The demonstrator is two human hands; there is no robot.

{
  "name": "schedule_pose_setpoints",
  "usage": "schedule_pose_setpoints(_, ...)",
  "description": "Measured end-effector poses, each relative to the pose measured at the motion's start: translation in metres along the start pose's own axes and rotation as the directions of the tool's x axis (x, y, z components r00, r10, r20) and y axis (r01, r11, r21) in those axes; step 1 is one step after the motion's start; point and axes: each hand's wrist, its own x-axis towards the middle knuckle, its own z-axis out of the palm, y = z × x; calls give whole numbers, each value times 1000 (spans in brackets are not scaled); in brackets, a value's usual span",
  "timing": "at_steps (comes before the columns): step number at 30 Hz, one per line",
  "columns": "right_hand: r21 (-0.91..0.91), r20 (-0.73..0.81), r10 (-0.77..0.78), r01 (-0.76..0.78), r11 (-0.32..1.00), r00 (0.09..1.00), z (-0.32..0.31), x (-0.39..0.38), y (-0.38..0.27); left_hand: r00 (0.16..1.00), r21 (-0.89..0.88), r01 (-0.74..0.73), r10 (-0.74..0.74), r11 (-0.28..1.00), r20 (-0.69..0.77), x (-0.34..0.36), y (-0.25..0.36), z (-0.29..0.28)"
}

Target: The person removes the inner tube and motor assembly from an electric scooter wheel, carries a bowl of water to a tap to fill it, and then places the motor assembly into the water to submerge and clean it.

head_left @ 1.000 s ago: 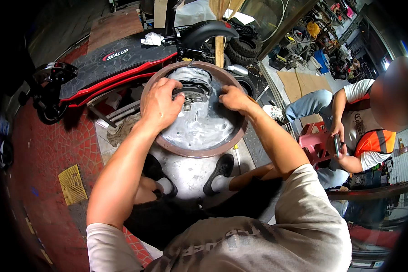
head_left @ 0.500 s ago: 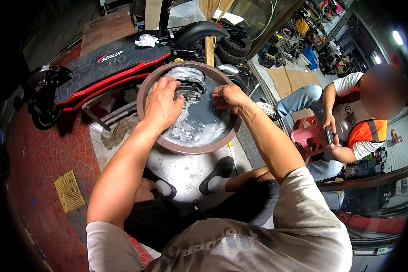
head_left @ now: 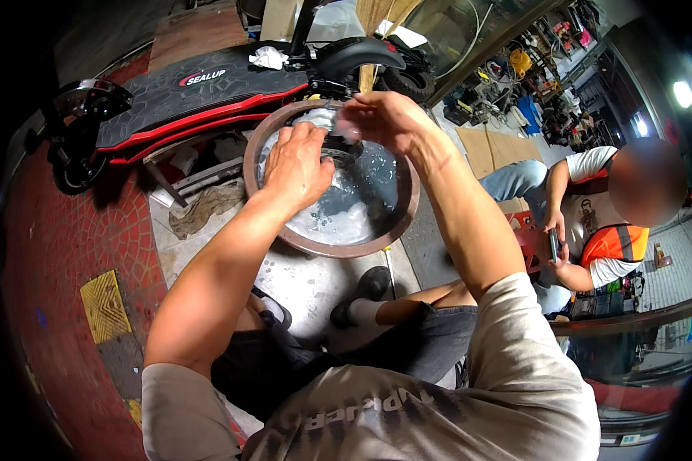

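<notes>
A round brown basin (head_left: 411, 196) of grey, soapy water stands on the ground before me. In it, partly under my hands, is a black ringed round part (head_left: 344, 156), wheel-like, though its exact kind is hard to make out. My left hand (head_left: 296, 163) rests over the part's left side, fingers bent against it and thumb toward the middle. Above the basin's far right side is my right hand (head_left: 384, 121), its fingers smeared by motion near white foam. Whether it touches the part cannot be seen.
A black and red electric scooter (head_left: 215, 96) lies beyond the basin, with a crumpled white tissue (head_left: 268, 58) on its deck. A brown rag (head_left: 200, 213) is at the basin's left. At right sits a person in an orange vest (head_left: 621, 244), holding a phone (head_left: 554, 246).
My right hand has moved up and away from me, from the basin's right side to above its far edge. My left hand stays at the part. The view has shifted slightly.
</notes>
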Motion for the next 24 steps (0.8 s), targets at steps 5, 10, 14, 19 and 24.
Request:
schedule_pose_setpoints(5,-125,-147,-87,69,990,985,-60,36,30,997,-24,-75,75,997,-4,2,7,6)
schedule_pose_setpoints(10,-146,-486,122,-218,965,865,-94,30,95,998,-40,-60,61,997,31,1,8,3)
schedule_pose_setpoints(14,-298,-597,150,-391,871,788,-87,25,114,998,-65,-43,45,997,36,0,6,-1)
schedule_pose_setpoints(19,398,-88,63,-23,917,994,-96,16,62,996,-71,-65,68,995,52,4,12,5)
schedule_pose_setpoints(24,-122,-3,-11,10,992,1000,6,-4,-10,999,-10,-37,37,999,16,0,5,4)
